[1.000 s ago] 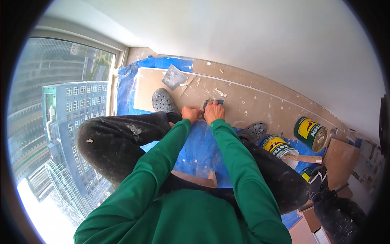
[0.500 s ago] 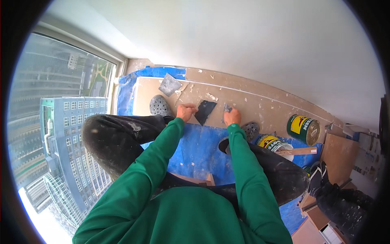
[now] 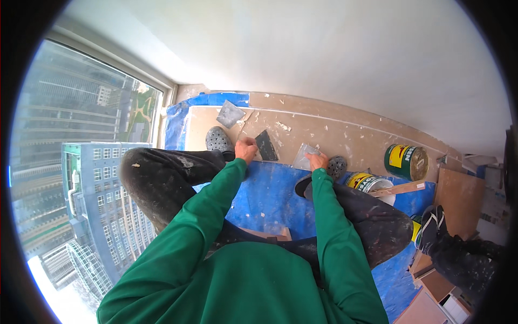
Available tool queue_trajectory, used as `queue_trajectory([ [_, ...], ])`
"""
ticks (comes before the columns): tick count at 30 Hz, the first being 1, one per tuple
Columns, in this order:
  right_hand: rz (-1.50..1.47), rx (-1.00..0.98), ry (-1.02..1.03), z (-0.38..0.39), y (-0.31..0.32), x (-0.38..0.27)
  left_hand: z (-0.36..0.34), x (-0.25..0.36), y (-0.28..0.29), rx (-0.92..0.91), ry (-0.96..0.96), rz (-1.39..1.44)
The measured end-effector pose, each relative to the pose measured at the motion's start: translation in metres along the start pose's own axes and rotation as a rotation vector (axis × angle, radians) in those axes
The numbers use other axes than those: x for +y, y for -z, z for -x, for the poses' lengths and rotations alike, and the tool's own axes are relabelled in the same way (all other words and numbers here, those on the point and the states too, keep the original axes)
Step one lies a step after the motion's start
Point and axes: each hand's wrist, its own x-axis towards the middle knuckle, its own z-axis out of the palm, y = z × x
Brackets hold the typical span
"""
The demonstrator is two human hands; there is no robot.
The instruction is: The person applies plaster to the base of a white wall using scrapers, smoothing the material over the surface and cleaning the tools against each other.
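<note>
My left hand is closed, its fingers pinching the edge of a dark square sheet that looks like sandpaper. The sheet tilts just above a tan board. To its right, my right hand grips a thin grey square piece with a dusty face; its exact kind cannot be made out. Another flat grey square lies on the board beyond my left clog. Beside my right hand shows the other grey clog.
A green and yellow paint can stands on the board at right. Nearer is an open can with a wooden stick across it. Blue sheeting covers the floor. A window is at left, a white wall ahead, another person's leg at right.
The grey piece in my right hand has turned from edge-on to showing its flat face. The dark sheet at my left hand has tilted over. The whole view has shifted slightly.
</note>
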Motion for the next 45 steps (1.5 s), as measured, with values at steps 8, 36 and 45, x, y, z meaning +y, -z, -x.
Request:
queue_trajectory([
  [8, -0.577, 0.088, -0.052, 0.041, -0.054, -0.015, -0.019, -0.001, -0.014, -0.032, 0.239, 0.024],
  [36, 0.000, 0.167, 0.134, -0.028, -0.103, -0.121, -0.045, 0.018, -0.019, -0.140, 0.329, -0.238],
  [45, -0.098, -0.027, 0.020, 0.046, -0.084, -0.045, -0.047, 0.028, -0.010, -0.150, 0.372, -0.192],
])
